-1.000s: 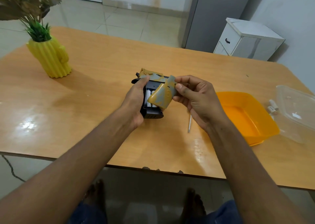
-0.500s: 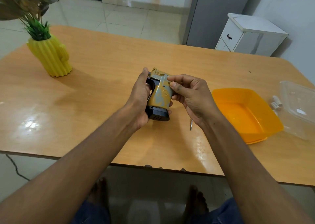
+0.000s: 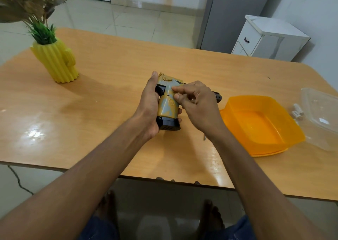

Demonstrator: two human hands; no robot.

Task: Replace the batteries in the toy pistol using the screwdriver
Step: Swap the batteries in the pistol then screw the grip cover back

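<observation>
The toy pistol [image 3: 167, 106] is yellow and grey with a black base and is held just above the middle of the wooden table [image 3: 109, 130]. My left hand [image 3: 149, 104] wraps its grip from the left, thumb up by the slide. My right hand [image 3: 199, 106] presses thumb and fingertips on the yellow battery cover, which lies flat against the grip and hides the batteries inside. The black muzzle [image 3: 218, 96] pokes out past my right knuckles. Only the metal tip of the screwdriver [image 3: 204, 138] shows on the table under my right wrist.
An orange plastic tub [image 3: 263, 148] stands right of my hands. Loose white batteries [image 3: 297, 112] lie between it and a clear plastic container [image 3: 321, 112] at the right edge. A yellow cactus vase [image 3: 56, 60] stands far left. A white cabinet [image 3: 265, 37] is beyond the table.
The loose cover, held angled over the open battery bay a second ago, now sits flush on the grip. My right fingers have shifted onto its upper edge, and the pistol has turned more upright.
</observation>
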